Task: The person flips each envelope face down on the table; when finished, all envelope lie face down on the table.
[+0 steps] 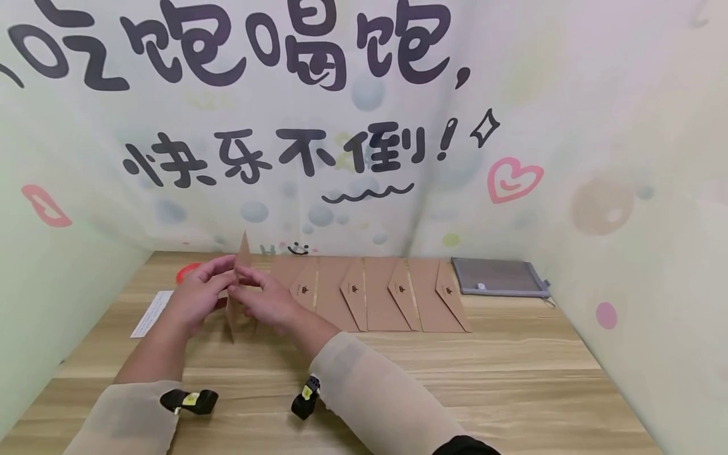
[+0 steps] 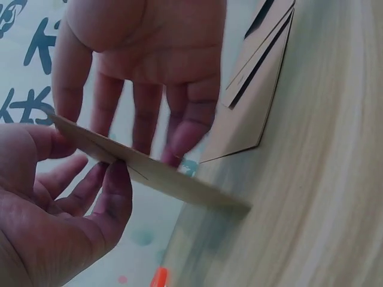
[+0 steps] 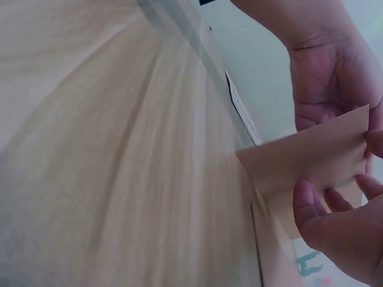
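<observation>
L hand (image 1: 195, 298) & R hand (image 1: 270, 304) pinch upright env. (image 3: 305, 152); L hand part-hides red obj. (image 1: 185, 272). Card (image 1: 150, 317) to L; env. row (image 1: 335, 303), pouch (image 1: 495, 279) to R.

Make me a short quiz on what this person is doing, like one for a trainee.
1. Multiple choice: what lies just right of the row of envelopes?
a) a white slip
b) a grey pouch
c) a red object

2. True or false: the left hand and the right hand both touch one brown envelope.

3. Count: how many dark crown prints show along the row in the head view?

Key: 1 b; 2 true; 3 four.
</observation>
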Tool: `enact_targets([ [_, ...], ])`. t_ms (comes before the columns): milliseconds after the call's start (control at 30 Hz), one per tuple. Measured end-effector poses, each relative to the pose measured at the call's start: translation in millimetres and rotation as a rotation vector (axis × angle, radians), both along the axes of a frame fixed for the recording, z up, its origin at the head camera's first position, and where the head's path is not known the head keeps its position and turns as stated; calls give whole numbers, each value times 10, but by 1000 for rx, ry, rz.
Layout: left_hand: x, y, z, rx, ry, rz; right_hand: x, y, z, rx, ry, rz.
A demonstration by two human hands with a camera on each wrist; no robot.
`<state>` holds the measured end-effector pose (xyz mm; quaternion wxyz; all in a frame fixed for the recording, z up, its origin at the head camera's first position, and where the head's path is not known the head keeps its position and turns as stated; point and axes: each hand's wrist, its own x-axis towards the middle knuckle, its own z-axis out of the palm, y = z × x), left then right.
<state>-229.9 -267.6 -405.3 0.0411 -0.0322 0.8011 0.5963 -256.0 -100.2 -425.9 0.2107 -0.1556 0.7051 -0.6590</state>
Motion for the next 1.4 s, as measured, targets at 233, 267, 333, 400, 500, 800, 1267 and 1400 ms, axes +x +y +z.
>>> enact_targets([
  [233, 9, -27, 3, 4, 50, 87, -3, -12, -69, 105, 3, -33],
  [267, 11, -34, 2, -5, 50, 99, -7, -12, -78, 114, 2, -42],
  [333, 15, -58, 0, -34, 48, 124, -15, -8, -91, 123, -8, -52],
  [400, 17, -88, -7, -58, 47, 150, -30, -3, -102, 126, -21, -57],
  [500, 18, -135, -24, -92, 49, 181, -56, 6, -108, 118, -38, -60],
  [800, -24, -295, -152, -172, 55, 219, -64, 9, -81, 134, -57, -82],
  [1267, -32, -370, -221, -409, -57, 31, -110, 45, -89, 171, -54, -67],
  [1400, -46, -358, -228, -445, -76, 5, -128, 51, -99, 162, -59, -67],
])
